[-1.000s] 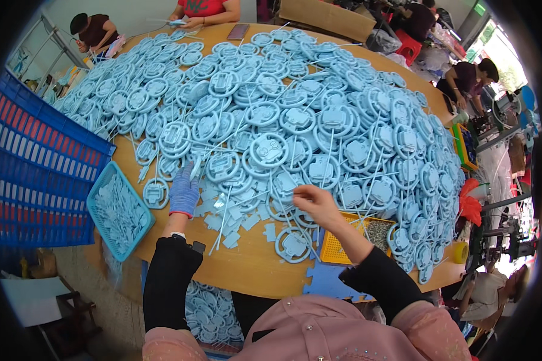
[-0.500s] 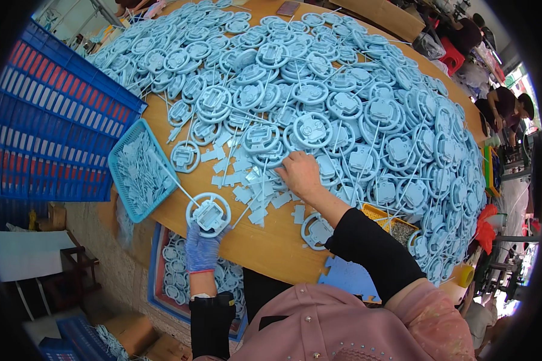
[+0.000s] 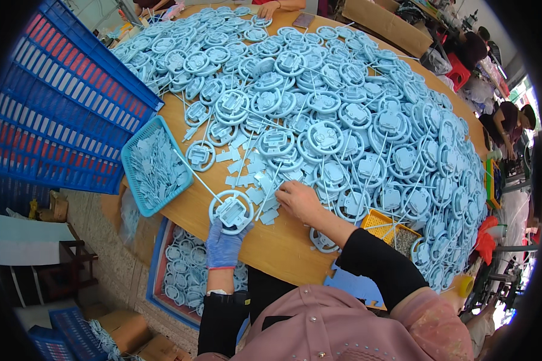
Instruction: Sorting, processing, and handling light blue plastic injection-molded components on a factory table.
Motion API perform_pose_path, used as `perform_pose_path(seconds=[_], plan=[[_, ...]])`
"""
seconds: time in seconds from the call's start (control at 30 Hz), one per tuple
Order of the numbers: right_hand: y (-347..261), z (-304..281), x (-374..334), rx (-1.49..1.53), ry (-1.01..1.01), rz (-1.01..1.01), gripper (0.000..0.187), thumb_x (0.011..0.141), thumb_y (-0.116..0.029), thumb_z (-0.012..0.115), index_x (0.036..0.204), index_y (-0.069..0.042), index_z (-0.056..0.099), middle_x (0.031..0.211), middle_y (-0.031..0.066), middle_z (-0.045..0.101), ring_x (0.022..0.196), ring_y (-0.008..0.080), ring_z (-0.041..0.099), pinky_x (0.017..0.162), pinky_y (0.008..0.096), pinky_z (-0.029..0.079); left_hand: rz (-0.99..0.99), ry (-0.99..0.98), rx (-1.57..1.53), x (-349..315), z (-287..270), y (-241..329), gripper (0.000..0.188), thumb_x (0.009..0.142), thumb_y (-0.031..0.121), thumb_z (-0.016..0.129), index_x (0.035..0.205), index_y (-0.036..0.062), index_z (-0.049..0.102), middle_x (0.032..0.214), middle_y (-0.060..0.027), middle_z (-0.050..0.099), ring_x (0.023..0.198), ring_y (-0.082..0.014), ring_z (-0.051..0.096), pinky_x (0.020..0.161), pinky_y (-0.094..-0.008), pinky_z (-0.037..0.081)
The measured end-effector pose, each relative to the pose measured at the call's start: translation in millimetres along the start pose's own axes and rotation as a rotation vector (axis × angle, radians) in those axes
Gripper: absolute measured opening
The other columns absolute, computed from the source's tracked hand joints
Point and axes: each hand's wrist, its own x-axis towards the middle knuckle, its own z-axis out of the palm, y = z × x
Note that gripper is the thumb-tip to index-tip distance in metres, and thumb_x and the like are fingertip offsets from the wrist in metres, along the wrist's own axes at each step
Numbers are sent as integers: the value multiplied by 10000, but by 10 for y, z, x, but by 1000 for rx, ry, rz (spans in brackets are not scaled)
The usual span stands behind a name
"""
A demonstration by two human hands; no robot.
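Observation:
My left hand [image 3: 224, 245], in a thin blue glove, holds a light blue plastic ring part [image 3: 231, 212] with a rectangular recessed centre, above the table's near edge. A thin rod slants from near this part toward the teal basket. My bare right hand [image 3: 301, 201] is palm down at the near side of the pile, its fingers curled together. Its fingertips are at the loose flat light blue pieces [image 3: 256, 195]; what they pinch, if anything, is hidden. A large heap of similar ring parts [image 3: 325, 137] spreads beyond both hands.
A teal basket [image 3: 131, 174] of small flat pieces stands at the table's left edge, beside stacked blue crates [image 3: 60, 102]. A yellow basket [image 3: 376, 221] sits right of my right hand. Below the table is a bin [image 3: 162, 265] of ring parts. Another person's hand [image 3: 268, 9] rests at the far edge.
My right hand has drawn back from the ring parts toward the loose flat pieces. My left hand still holds its ring part. The view has shifted slightly, and another person's hand now shows at the far edge.

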Motion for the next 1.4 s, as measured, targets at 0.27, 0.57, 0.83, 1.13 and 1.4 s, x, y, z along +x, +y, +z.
perform_pose_path(seconds=[0.27,0.57,0.83,1.13,1.4], plan=[[-626,-686,518,251,361,-13,199,806,-93,658,1004,-101,657,892,82,629,804,275,620,652,368,506,400,-56,784,467,658,5,382,924,233,551,1256,56,488,1169,-113,595,1060,-230,596,887,-398,507],[-926,-506,334,278,374,111,445,763,4,582,1207,-7,548,1068,187,565,950,355,573,825,391,478,447,107,640,479,690,-399,470,829,154,676,1239,49,470,1092,-70,575,920,-163,574,733,-285,497],[-146,-183,226,700,257,439,493,842,-162,690,1258,12,490,954,89,625,894,183,593,736,307,493,104,-51,324,459,555,-456,489,844,153,658,1281,56,461,1132,-104,594,986,-179,618,707,-276,559],[-17,-348,-59,1133,274,744,302,904,-201,588,1102,27,561,913,52,632,774,110,564,687,268,459,213,-29,1097,748,900,-692,609,761,311,763,1244,25,527,1134,-79,609,993,-157,573,837,-311,488],[970,-912,-999,1206,878,970,217,900,-188,634,1089,-123,548,995,-7,610,854,104,587,740,270,481,357,-221,1322,1382,1006,-777,672,721,347,802,1245,33,522,1136,-129,591,1088,-258,555,913,-344,462]])
